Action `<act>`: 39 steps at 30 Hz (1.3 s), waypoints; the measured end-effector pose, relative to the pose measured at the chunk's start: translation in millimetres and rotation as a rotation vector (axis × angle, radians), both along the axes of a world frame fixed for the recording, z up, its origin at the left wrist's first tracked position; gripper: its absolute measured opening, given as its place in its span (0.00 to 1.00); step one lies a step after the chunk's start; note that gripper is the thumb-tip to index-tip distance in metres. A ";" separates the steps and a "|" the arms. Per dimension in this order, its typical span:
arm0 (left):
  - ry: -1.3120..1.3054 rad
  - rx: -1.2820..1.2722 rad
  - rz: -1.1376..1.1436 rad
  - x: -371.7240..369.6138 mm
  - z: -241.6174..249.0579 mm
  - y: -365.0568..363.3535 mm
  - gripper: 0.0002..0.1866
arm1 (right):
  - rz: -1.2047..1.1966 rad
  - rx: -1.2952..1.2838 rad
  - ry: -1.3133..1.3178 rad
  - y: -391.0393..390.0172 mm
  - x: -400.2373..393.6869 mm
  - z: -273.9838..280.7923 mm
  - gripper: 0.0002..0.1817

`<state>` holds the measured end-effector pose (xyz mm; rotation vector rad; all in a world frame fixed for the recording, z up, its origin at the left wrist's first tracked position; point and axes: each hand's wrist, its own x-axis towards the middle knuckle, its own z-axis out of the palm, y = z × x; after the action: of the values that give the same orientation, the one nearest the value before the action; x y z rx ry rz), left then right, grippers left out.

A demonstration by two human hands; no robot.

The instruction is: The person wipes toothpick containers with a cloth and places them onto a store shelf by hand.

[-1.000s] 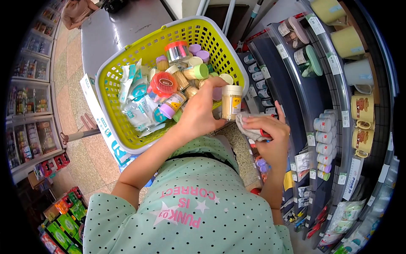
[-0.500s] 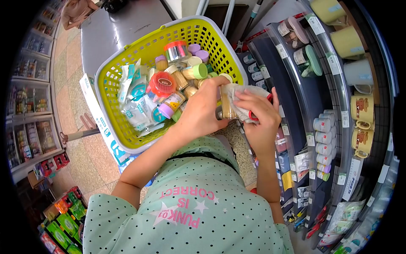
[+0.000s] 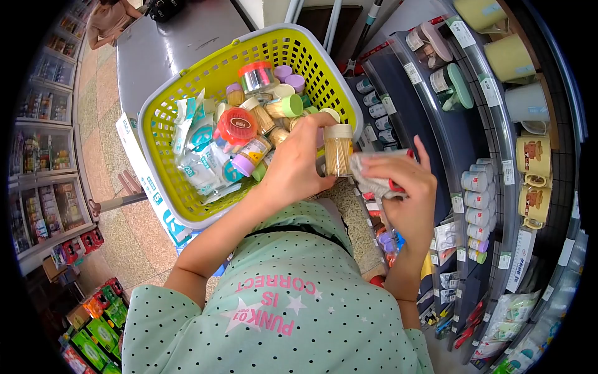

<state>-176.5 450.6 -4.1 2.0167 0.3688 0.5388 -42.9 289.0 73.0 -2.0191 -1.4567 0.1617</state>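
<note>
My left hand (image 3: 298,159) is closed round a clear toothpick jar (image 3: 339,151) with a cream lid, held upright at the basket's right edge. To its right, my right hand (image 3: 402,184) grips a whitish cloth (image 3: 370,174) with red parts beside the fingers; the cloth is near the jar's lower right side. Behind my left hand, the yellow-green basket (image 3: 205,68) holds several toothpick jars, a round red container (image 3: 238,126), a red-lidded clear jar (image 3: 257,77) and white-and-teal packets (image 3: 202,168).
Shelves with mugs (image 3: 533,156), small white bottles (image 3: 476,201) and bagged goods (image 3: 514,318) rise on the right. A grey table (image 3: 187,37) stands behind the basket. Another person (image 3: 109,22) is at the top left, near glass-fronted cabinets (image 3: 43,149).
My right hand has moved right and slightly down with the cloth, away from the jar, uncovering its lid and side. My left hand still holds the jar in about the same place.
</note>
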 end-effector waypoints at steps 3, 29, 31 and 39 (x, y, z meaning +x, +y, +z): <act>-0.003 0.039 0.012 0.2 2.4 -1.5 0.48 | -0.059 0.151 -0.057 20.1 -3.7 -11.1 0.19; 0.034 0.232 -0.184 -3.0 17.8 14.3 0.41 | -0.184 0.127 0.210 -2.6 -24.2 -29.8 0.20; 0.072 0.304 -0.216 -5.7 19.1 15.7 0.41 | -0.200 0.127 0.228 -7.0 -21.4 -34.4 0.20; 0.097 0.642 -0.122 -0.3 14.3 13.8 0.34 | -0.249 0.160 0.246 -20.1 -14.1 -43.6 0.19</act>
<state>-176.8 464.4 10.2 2.6696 0.1314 0.5259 -57.0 268.8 29.4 -1.9523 -1.0255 0.1756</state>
